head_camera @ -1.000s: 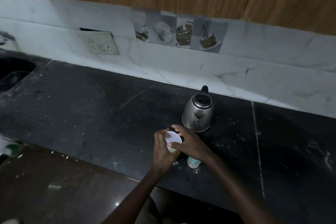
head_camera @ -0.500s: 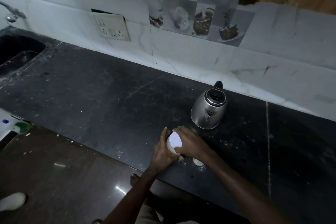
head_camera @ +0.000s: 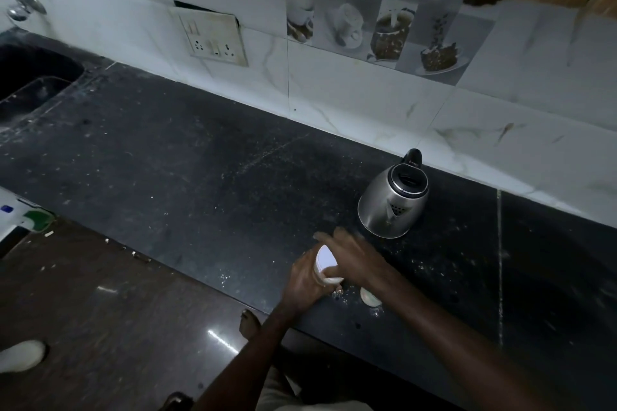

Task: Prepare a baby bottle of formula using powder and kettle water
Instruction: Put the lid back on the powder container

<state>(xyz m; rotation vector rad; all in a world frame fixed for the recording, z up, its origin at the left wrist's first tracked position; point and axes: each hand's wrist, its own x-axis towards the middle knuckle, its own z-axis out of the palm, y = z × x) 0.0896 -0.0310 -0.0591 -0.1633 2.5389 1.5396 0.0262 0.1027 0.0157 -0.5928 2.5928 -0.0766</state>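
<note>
A person at a dark stone counter (head_camera: 200,183) works on a small white container (head_camera: 325,262), seemingly the formula powder tub or the bottle itself; the dim light does not settle which. The left hand (head_camera: 305,280) wraps around its side near the counter's front edge, fingers curled onto the wall, while the right hand (head_camera: 350,257) reaches over the top, fingers partly spread and blurred, so whether it pinches a lid or only rests there cannot be told. A small pale round object (head_camera: 370,296), possibly a cap, lies flat on the counter just beside the right wrist, among scattered specks of powder. The steel kettle (head_camera: 394,203) stands upright behind the hands, near the tiled wall, lid closed, its black handle turned toward the wall. The container looks light and rigid, likely thin plastic, easy to tip or squeeze, so a steady hold low around the body seems wise while the other hand turns the top. The kettle will probably be heavy if filled and its polished body possibly hot; the handle is the place to grasp it.
</note>
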